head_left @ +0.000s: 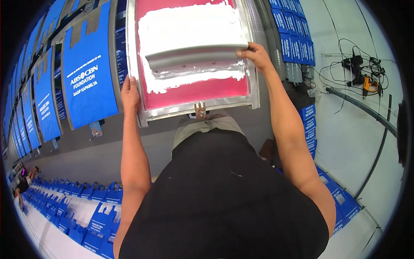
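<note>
A screen printing frame (253, 96) with metal rails lies in front of me, its near edge close to my waist. Thick white ink (189, 28) covers much of its pink mesh (224, 91). Across the ink rests a grey metal squeegee (196, 55), its lower edge smeared white. My right hand (258, 58) pinches the squeegee's right end, beside the frame's right rail. On the opposite side, my left hand (130, 93) is closed round the left rail near the front corner; part of its fingers is hidden. A rusty metal bracket (199, 111) is fixed at the middle of the near rail.
Blue printed bags (88, 71) lie on grey boards in a row at the left. More blue bags (101, 220) cover the floor behind me, and stacks (293, 32) stand at the far right. Tangled black cables and an orange tool (370, 85) hang or lie at the right.
</note>
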Action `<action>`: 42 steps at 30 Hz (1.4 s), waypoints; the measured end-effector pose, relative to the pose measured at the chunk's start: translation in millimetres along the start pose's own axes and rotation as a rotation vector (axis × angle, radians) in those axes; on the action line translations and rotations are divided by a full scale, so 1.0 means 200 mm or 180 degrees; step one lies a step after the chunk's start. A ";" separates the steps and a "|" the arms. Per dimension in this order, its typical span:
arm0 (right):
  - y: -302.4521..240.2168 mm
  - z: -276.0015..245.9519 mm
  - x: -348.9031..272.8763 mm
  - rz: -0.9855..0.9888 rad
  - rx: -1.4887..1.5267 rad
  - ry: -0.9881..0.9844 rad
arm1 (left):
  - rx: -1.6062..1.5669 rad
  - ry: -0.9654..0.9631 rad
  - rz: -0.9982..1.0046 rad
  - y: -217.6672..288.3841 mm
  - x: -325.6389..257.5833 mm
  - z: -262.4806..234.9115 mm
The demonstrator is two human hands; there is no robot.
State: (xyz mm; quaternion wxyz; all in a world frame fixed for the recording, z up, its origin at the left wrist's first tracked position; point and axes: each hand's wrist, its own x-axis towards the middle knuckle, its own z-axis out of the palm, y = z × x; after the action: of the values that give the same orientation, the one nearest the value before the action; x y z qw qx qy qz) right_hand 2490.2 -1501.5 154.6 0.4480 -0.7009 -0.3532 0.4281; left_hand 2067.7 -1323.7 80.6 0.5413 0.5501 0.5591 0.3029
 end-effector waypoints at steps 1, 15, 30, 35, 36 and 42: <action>0.01 -0.01 0.01 -0.0004 -0.0418 -0.0054 | 0.0468 0.0037 0.0013 -0.01 0.02 0.00; -0.37 0.25 -0.23 -0.0481 -0.3240 -0.0533 | 0.3297 -0.1527 0.2304 0.70 -0.08 0.16; -0.29 0.31 0.19 -0.1266 -0.3882 -0.0064 | 0.3118 -0.0546 0.2443 0.55 0.16 0.31; -0.39 0.31 -0.24 -0.1048 -0.3622 -0.0170 | 0.2940 -0.0933 0.2264 0.62 -0.16 0.16; -0.38 0.32 -0.30 -0.1093 -0.3569 -0.0089 | 0.2919 -0.0980 0.2237 0.60 -0.22 0.15; -0.24 0.38 -0.38 -0.0909 -0.3684 0.0000 | 0.2699 -0.0871 0.2286 0.45 -0.35 0.20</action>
State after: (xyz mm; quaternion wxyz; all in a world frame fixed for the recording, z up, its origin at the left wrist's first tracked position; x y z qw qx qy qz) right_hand 2385.4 -1527.2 204.3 0.0464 -0.7767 -0.6199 0.1016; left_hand 2117.3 -1380.5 173.6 0.2038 0.9089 0.3346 0.1431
